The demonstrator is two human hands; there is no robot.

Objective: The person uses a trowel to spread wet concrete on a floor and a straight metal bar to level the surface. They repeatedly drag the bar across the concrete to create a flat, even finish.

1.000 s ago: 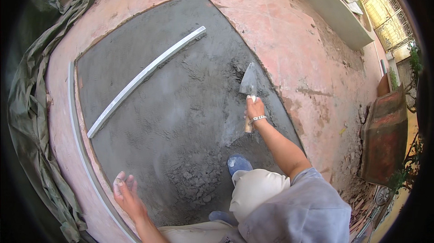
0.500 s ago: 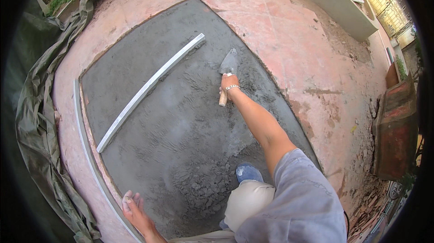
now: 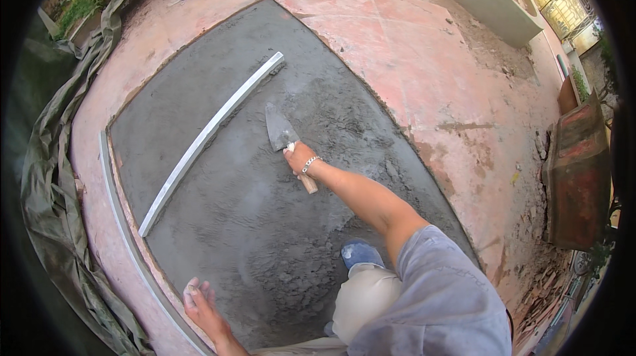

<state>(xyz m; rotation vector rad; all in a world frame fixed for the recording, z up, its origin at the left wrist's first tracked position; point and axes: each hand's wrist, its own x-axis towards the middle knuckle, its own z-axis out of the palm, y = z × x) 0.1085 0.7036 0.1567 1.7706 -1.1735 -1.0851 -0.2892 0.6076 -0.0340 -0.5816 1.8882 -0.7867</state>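
My right hand (image 3: 301,158) is wrapped round the wooden handle of a pointing trowel (image 3: 280,129). Its grey blade points away from me, low over or against the wet cement (image 3: 199,250); I cannot tell if it touches. A long straight metal bar (image 3: 211,134) lies slantwise on the cement, left of the trowel. At the lower left, above the cement's edge, my left hand (image 3: 204,309) hangs with loosely bent fingers apart and nothing in it. The cement is smooth beyond the bar and rough and lumpy near my blue shoe (image 3: 360,253).
A second long metal bar (image 3: 116,200) lies along the cement's left edge. Reddish paving (image 3: 424,78) surrounds the patch. A crumpled green tarp (image 3: 53,203) lies at the left, a rusty metal barrow (image 3: 578,177) stands at the right, and a low wall (image 3: 477,5) runs behind.
My right hand has swept the trowel leftward and nearer to me over the cement, and the blade now tilts to the left. My left hand has barely moved.
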